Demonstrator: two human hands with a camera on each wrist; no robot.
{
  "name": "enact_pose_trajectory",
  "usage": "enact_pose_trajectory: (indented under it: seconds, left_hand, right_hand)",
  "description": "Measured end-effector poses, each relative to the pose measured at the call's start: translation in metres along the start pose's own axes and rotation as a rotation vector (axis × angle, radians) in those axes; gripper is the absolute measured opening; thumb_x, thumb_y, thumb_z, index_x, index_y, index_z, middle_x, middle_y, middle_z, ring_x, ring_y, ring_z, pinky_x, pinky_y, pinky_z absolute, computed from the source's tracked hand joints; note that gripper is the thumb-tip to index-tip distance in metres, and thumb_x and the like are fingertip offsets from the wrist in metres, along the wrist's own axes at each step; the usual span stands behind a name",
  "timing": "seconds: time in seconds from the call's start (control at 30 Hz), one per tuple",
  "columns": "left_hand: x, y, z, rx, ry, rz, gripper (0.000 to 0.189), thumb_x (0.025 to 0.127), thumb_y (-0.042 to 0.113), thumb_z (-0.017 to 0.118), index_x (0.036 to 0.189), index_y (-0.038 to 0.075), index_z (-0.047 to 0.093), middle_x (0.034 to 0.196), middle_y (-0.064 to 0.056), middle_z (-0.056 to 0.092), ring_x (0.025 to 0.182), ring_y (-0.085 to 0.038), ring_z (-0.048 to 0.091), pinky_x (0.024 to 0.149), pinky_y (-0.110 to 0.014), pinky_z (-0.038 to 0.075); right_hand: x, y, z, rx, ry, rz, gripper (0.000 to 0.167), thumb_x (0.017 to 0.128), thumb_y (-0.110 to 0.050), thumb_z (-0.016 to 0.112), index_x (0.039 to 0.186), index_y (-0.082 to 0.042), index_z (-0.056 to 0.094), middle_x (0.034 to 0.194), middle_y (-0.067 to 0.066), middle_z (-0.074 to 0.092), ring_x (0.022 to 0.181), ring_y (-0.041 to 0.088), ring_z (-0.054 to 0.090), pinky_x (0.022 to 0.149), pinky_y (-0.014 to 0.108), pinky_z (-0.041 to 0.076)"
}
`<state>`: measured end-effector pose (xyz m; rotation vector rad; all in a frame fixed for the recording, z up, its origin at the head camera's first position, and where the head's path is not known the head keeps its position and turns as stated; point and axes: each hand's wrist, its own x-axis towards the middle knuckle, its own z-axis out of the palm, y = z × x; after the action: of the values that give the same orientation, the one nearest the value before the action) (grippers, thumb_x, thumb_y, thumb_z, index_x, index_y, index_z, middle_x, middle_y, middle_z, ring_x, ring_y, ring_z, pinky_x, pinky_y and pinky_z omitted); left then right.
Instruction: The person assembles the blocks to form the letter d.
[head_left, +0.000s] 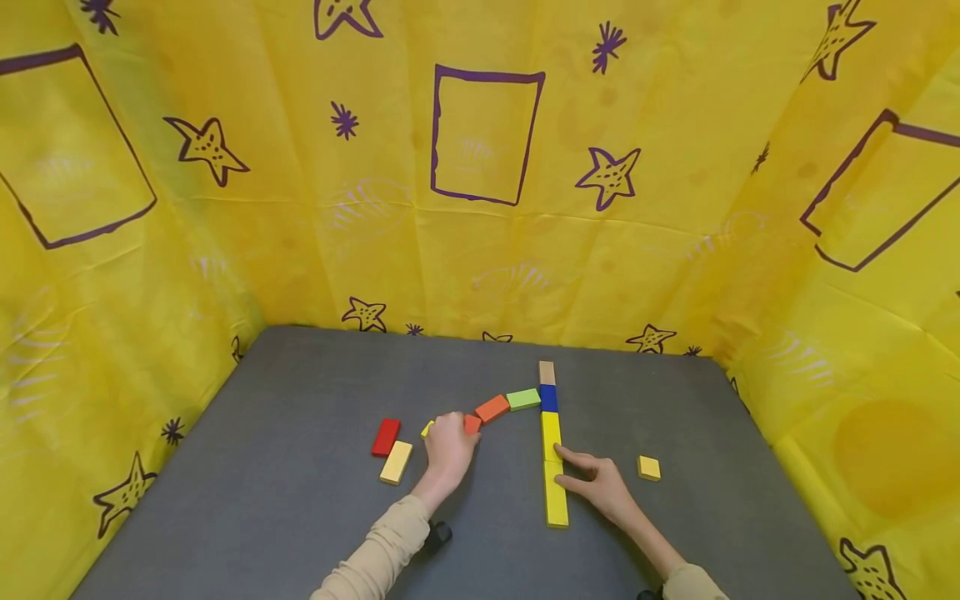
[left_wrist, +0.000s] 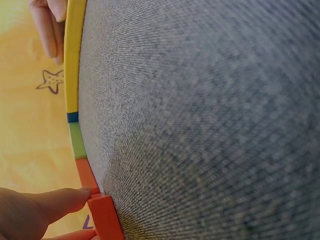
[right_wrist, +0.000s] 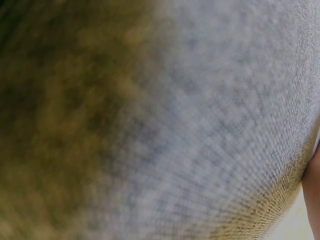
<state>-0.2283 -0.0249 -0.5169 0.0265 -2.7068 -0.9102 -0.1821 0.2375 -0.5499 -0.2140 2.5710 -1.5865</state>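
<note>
Wooden blocks form a straight row: a tan block [head_left: 547, 372], a blue block [head_left: 549, 398], and two yellow blocks [head_left: 551, 435]. From the blue one a curved line bends left through a green block [head_left: 523, 400] and an orange block [head_left: 492, 409] to a second orange block [left_wrist: 106, 217]. My left hand [head_left: 448, 450] holds that second orange block, thumb at its end; the palm hides part of it. A bit of yellow block [head_left: 427, 429] pokes out left of this hand. My right hand [head_left: 606, 492] touches the yellow blocks' right side with extended thumb and index finger.
A red block [head_left: 386, 437] and a cream block [head_left: 396, 462] lie left of my left hand. A small pale-yellow block [head_left: 648, 468] lies right of my right hand. Yellow cloth walls [head_left: 487, 250] surround the grey table [head_left: 300, 467]. The right wrist view is mostly blurred table surface.
</note>
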Motion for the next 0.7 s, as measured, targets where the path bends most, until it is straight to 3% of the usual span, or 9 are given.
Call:
enact_pose_trajectory:
  seconds: [0.3,0.5,0.7]
  left_hand:
    - [-0.001,-0.001,0.001,0.011,0.016,0.023,0.024,0.067,0.014,0.085,0.08,-0.001,0.07,0.065,-0.009,0.064,0.052,-0.014,0.05,0.046,-0.028,0.039]
    - [-0.002,0.0,0.002,0.016,0.018,0.028,0.024,0.066,0.016,0.085,0.076,0.001,0.068,0.061,-0.006,0.06,0.051,-0.013,0.046,0.046,-0.027,0.036]
    - [-0.001,0.0,0.002,-0.006,-0.008,0.007,0.024,0.067,0.015,0.085,0.077,0.0,0.068,0.061,-0.005,0.059,0.052,-0.012,0.044,0.047,-0.026,0.035]
  right_hand:
    - [-0.001,-0.002,0.001,-0.019,0.005,-0.002,0.053,0.079,-0.028,0.075,0.128,-0.018,0.06,0.131,0.001,0.06,0.127,0.026,0.051,0.104,0.045,0.038]
    - [-0.004,-0.015,0.003,-0.005,0.029,0.014,0.05,0.08,-0.015,0.074,0.128,-0.011,0.06,0.131,0.006,0.059,0.127,0.03,0.051,0.104,0.048,0.037]
    - [0.0,-0.003,0.001,-0.011,0.012,0.013,0.051,0.08,-0.021,0.075,0.129,-0.016,0.06,0.131,0.001,0.06,0.127,0.025,0.051,0.104,0.045,0.039]
